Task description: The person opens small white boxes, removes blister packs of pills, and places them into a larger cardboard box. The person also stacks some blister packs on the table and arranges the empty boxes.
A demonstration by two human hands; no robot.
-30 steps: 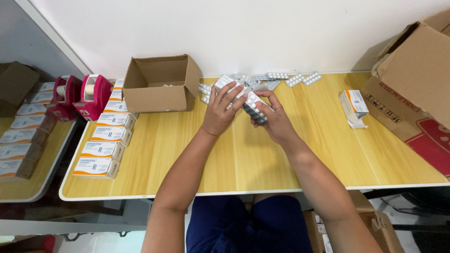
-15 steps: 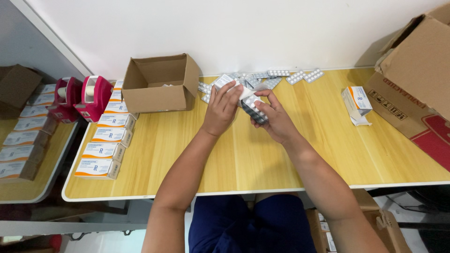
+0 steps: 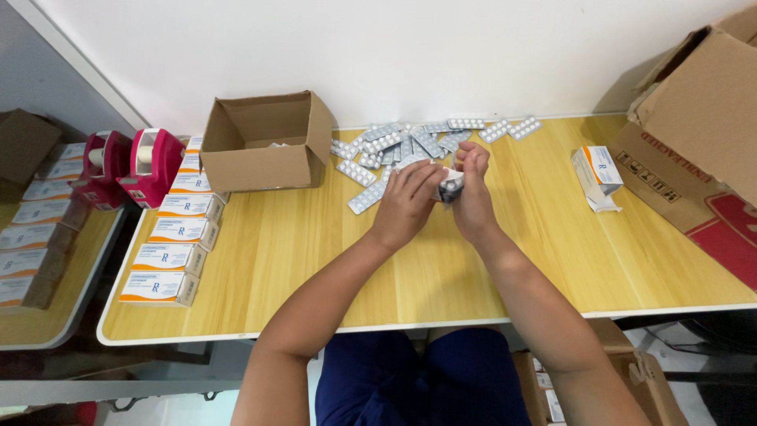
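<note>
- Across the wooden table [image 3: 552, 260], pale top running to a white front edge; far right corner taken by a big torn cardboard carton [image 3: 702, 134].
- Toward the far left corner, open brown box [image 3: 264, 142], mouth up, just beside two red tape dispensers [image 3: 134, 162].
- Along the left edge, a column of white-and-orange medicine cartons [image 3: 177, 237], end to end, reaching almost to the front edge.
- Near the right edge, one opened small carton [image 3: 597, 170], flap loose, well apart from the hands.
- At the back edge, middle, a loose heap of silver blister strips [image 3: 394, 146], some overlapping, a few strays toward the right.
- Just in front of that heap, left hand [image 3: 406, 201] curled, fingers wrapped round a small stack of blister strips [image 3: 449, 185]; right hand [image 3: 471, 193] closed on the same stack, thumb and fingertips pinching up top.
- Likely risk: stack gripped only at its ends, so strips could fan out and slide onto the heap, mixing counted with uncounted.
- Also possible: an elbow sweep nudging strays off the back edge.
</note>
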